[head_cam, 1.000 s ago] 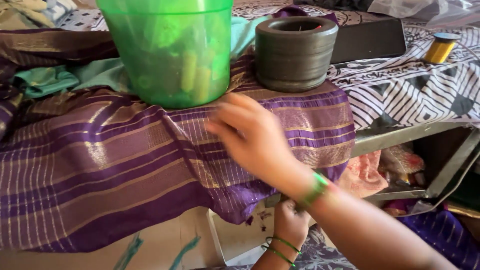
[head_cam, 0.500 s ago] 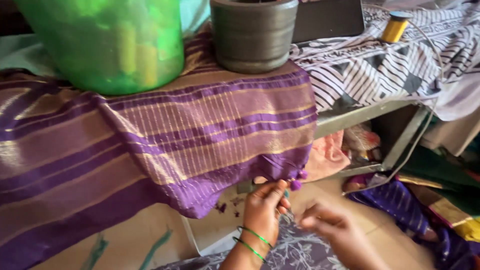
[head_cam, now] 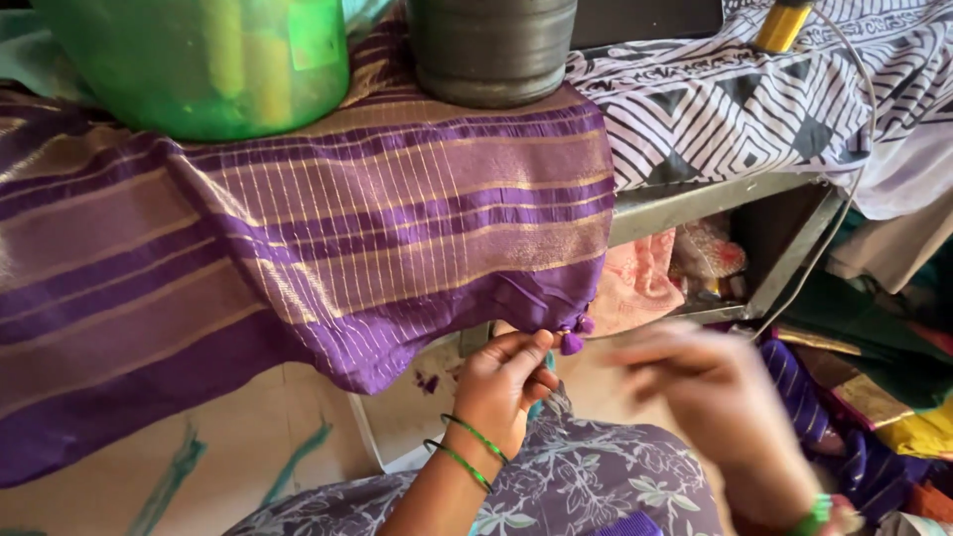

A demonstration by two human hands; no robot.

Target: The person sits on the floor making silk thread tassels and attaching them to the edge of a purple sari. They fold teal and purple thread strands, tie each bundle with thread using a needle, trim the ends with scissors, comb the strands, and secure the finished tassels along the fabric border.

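Note:
A purple cloth with gold stripes (head_cam: 328, 238) hangs over the table edge. My left hand (head_cam: 508, 382), with green bangles at the wrist, pinches the cloth's lower hem next to small purple tassels (head_cam: 574, 335). My right hand (head_cam: 710, 392) is blurred in motion just right of the tassels, fingers apart and spread toward them, a green bangle at its wrist. Nothing shows in it.
A green translucent plastic container (head_cam: 199, 60) and a dark grey round pot (head_cam: 491, 50) stand on the cloth. A black-and-white patterned fabric (head_cam: 774, 99) covers the table's right side, with a yellow thread spool (head_cam: 782, 25). Folded cloths fill the shelf (head_cam: 685, 268) below.
My right hand came off the cloth on the table and dropped down beside the left hand at the tasselled hem. The view tilted lower and closer.

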